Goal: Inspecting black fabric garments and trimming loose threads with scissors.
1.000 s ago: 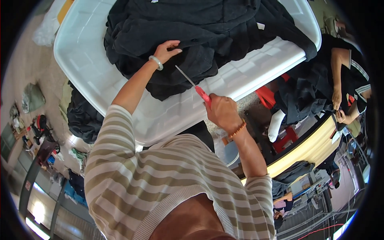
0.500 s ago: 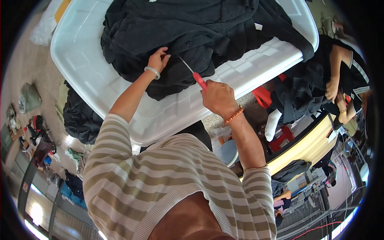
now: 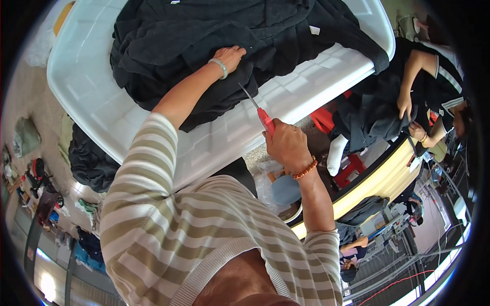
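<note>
Overhead, both hands worked at a heap of dark cloth.

Left hand (image 3: 230,55), with a pale bangle at the wrist, pressed its closed grip into the black fabric garments (image 3: 204,46) piled on the white plastic desk (image 3: 102,102). Right hand (image 3: 287,147) had its grip clamped around red-handled scissors (image 3: 258,112), their thin metal tip touching the fabric's edge. Another seated person (image 3: 423,97) handled dark cloth at the right.

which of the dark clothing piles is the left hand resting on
The left hand rests on the big dark garment pile on the white table, not the smaller dark heap below its edge.
</note>
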The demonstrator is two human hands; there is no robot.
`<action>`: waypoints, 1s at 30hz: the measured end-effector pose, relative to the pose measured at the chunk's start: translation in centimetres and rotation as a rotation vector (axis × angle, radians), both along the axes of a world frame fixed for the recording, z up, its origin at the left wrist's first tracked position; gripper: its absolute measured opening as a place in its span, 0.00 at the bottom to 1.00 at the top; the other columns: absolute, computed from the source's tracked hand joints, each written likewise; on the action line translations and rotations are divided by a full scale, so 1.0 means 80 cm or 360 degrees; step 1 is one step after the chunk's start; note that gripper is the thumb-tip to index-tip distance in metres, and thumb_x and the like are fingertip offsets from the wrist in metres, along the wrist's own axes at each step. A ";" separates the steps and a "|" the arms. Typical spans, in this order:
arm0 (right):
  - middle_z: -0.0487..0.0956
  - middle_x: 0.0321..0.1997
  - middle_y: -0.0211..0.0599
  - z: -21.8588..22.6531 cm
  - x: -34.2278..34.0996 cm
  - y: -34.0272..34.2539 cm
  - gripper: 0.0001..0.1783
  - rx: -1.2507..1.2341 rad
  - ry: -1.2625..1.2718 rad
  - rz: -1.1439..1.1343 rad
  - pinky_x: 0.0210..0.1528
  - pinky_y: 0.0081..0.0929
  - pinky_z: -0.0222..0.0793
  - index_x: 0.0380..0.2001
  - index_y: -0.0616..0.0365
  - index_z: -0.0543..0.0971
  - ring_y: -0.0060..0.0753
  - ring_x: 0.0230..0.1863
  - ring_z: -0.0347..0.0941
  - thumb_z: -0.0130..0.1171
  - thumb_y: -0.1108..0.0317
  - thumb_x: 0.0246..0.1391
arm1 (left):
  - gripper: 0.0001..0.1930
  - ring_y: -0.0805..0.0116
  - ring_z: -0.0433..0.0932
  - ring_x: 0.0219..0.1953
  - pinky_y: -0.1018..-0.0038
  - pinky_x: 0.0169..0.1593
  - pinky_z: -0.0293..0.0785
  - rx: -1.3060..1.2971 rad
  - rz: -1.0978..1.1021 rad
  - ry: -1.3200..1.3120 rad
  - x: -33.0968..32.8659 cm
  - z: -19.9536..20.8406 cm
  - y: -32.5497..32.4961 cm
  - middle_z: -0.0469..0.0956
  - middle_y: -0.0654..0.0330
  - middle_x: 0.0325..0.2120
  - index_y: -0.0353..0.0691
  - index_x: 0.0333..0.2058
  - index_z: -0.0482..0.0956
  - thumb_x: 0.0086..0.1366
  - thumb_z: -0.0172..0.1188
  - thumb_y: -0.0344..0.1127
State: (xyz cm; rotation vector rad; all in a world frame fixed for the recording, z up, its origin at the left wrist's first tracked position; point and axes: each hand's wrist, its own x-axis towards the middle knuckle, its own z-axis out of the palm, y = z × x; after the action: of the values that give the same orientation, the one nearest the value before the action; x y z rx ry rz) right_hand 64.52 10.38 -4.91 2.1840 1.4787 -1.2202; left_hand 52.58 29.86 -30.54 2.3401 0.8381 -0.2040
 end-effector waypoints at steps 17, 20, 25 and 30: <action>0.78 0.20 0.51 0.011 0.013 -0.048 0.10 0.0358 -0.0159 -0.0335 0.32 0.49 0.74 0.36 0.58 0.74 0.58 0.27 0.78 0.55 0.63 0.58 | 0.16 0.56 0.75 0.52 0.60 0.55 0.67 0.0369 -0.0162 0.0310 0.038 0.028 0.007 0.76 0.56 0.44 0.46 0.46 0.79 0.61 0.51 0.27; 0.78 0.20 0.51 0.006 0.012 -0.051 0.10 0.0296 -0.0133 -0.0260 0.32 0.48 0.75 0.35 0.58 0.74 0.57 0.27 0.79 0.55 0.62 0.58 | 0.15 0.55 0.78 0.46 0.62 0.51 0.72 0.0123 -0.0143 0.0150 -0.013 0.036 0.006 0.76 0.55 0.40 0.43 0.44 0.81 0.58 0.55 0.27; 0.79 0.22 0.52 0.005 -0.005 -0.052 0.11 0.0265 -0.0019 -0.0073 0.32 0.46 0.76 0.32 0.59 0.75 0.58 0.28 0.79 0.55 0.61 0.57 | 0.13 0.57 0.78 0.42 0.68 0.46 0.74 -0.0102 0.0350 -0.0684 -0.077 0.038 -0.014 0.75 0.55 0.40 0.34 0.40 0.80 0.53 0.60 0.24; 0.79 0.22 0.51 0.008 -0.021 -0.039 0.12 0.0304 0.0110 0.0064 0.33 0.46 0.77 0.32 0.59 0.75 0.55 0.28 0.80 0.55 0.60 0.58 | 0.13 0.60 0.78 0.43 0.74 0.48 0.72 -0.0388 0.0513 -0.0787 -0.110 0.041 -0.057 0.76 0.55 0.46 0.30 0.40 0.78 0.54 0.60 0.23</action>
State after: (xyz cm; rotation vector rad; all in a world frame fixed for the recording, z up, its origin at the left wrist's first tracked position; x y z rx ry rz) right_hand 62.80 7.27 -4.29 2.2383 1.7236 -1.1975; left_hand 43.82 25.26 -27.26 1.8753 0.8634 0.3743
